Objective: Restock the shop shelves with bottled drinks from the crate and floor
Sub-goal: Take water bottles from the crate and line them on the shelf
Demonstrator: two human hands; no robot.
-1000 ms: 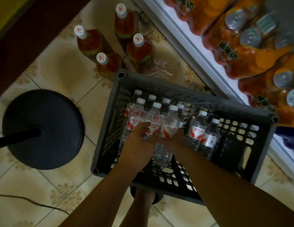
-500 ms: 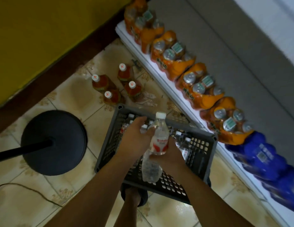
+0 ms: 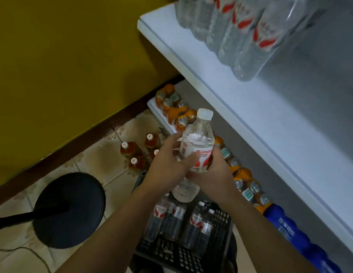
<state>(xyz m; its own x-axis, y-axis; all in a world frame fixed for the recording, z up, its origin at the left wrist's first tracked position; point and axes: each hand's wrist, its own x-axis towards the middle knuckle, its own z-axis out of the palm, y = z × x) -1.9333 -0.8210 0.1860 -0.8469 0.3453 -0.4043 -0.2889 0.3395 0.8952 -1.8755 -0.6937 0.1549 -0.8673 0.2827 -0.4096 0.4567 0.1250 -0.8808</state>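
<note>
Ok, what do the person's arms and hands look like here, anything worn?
The left forearm and right forearm are bare, with no sleeve in view. The left hand and right hand are ungloved; no watch, band or ring shows, though the picture is dim.

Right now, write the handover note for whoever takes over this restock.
Left grip and right grip: both hold one water bottle above the crate; a second clear bottle shows beneath them.
Crate holds more water bottles; amber drink bottles stand on the floor.
Done: one bottle out of the crate; upper shelf carries a wrapped water pack.
Left: shelve the held bottle, then the rest.
</note>
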